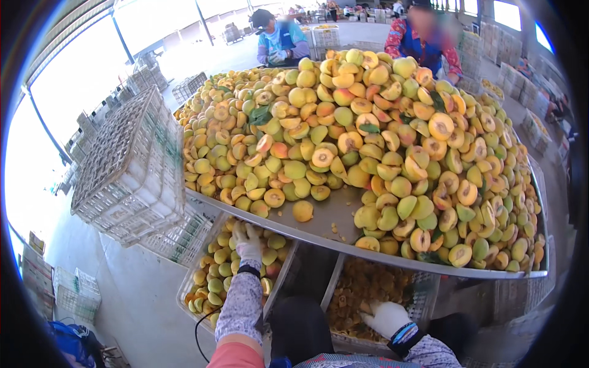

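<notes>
My left hand [248,243], in a white glove, reaches over a crate [184,288] of peach halves [222,256] below the table's near edge. Its fingers are stretched out and apart, with nothing visible in them. My right hand [388,319], also gloved, is low over a second crate [333,285] filled with brown peach stones and scraps [362,288]. Its fingers are curled together at the tips; whatever they hold, if anything, is too small to make out. In front of me a big heap of halved peaches [343,122] covers the metal table [319,228].
Stacked white plastic crates [132,165] stand at the table's left. Across the heap are two people, one in a light-blue top [282,43] and one in a red patterned sleeve [396,37]. More crates [76,294] sit on the floor. The table has a raised metal rim [368,253].
</notes>
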`<action>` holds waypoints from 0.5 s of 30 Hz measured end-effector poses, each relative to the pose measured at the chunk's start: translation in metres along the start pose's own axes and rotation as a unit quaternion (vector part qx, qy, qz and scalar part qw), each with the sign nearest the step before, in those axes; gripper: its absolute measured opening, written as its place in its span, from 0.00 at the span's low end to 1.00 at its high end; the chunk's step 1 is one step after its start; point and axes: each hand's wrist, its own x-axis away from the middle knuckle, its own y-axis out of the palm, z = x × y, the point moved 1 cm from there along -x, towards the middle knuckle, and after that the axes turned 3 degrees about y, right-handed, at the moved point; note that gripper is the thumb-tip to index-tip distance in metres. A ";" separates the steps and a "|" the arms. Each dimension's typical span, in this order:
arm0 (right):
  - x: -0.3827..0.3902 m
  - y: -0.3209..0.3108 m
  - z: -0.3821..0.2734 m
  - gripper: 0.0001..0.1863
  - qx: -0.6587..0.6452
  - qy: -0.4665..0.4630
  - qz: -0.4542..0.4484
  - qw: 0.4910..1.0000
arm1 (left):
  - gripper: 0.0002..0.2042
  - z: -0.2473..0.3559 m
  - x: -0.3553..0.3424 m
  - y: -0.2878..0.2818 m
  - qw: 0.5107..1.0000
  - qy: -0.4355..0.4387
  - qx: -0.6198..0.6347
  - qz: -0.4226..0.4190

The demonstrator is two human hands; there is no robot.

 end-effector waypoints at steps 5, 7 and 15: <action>0.009 -0.005 0.008 0.21 -0.054 -0.024 0.071 0.996 | 0.20 0.119 0.042 -0.066 0.981 0.111 -0.014 0.155; 0.014 -0.009 0.005 0.21 -0.044 -0.017 0.068 0.997 | 0.15 0.178 0.050 -0.066 0.969 0.151 0.172 0.087; 0.028 -0.017 0.013 0.20 -0.051 -0.051 0.110 0.991 | 0.38 0.300 0.072 0.038 0.841 0.260 0.111 -0.462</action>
